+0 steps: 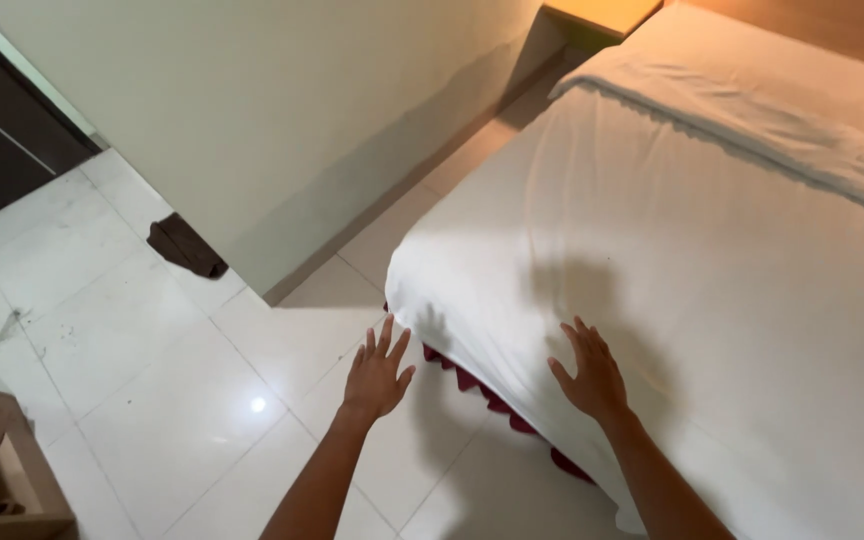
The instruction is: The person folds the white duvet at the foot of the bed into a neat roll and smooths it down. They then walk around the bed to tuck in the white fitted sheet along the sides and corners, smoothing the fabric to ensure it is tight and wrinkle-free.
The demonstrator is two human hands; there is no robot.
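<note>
A bed covered by a white sheet (692, 260) fills the right side of the head view. A dark red fabric edge (492, 395) shows under the sheet's lower hem. My left hand (377, 370) hovers with fingers spread over the floor tiles, just left of the bed's corner. My right hand (589, 372) is spread flat over the sheet near the bed's foot edge, touching or just above it. Both hands hold nothing. A folded white cover with a lace trim (752, 110) lies across the head of the bed.
White floor tiles (152, 380) stretch to the left. A cream wall (282, 120) runs along the narrow aisle beside the bed. A dark cloth (187, 245) lies at the wall's corner. A wooden box (12, 480) sits bottom left, a wooden nightstand (602, 12) at the top.
</note>
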